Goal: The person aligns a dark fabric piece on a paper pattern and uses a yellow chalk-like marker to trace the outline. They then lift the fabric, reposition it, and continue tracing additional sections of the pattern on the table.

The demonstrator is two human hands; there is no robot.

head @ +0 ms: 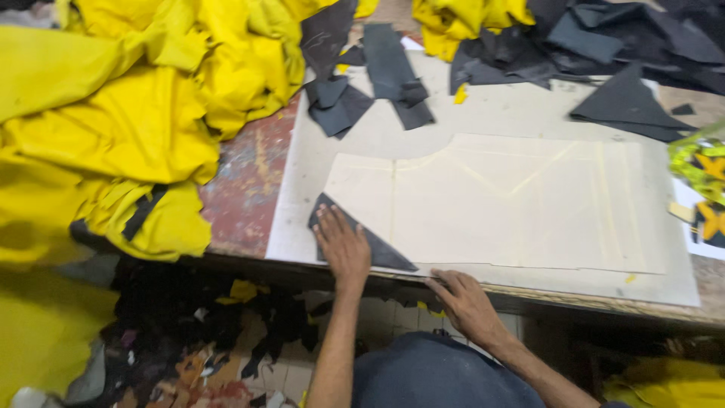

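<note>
Nearest, the right hand rests at the table edge, fingers loosely together and flat on the wood, holding nothing. Just beyond, the left hand lies palm down with fingers spread, pressing a dark triangle of matte cloth flat. The triangle sits at the near left corner of a pale card pattern, a stiff sheet with a curved notch at its top and faint yellow chalk lines across it. Under the pattern lies a larger grey board, smooth and flat, on a worn table with scuffed red paint. To the left, crumpled yellow fabric is heaped in soft folds, spilling over the edge. Farther back, dark offcuts, angular strips and wedges, lie scattered, and a bigger black pile sits at the far right beside more yellow cloth. Below the table, scraps litter the floor.
</note>
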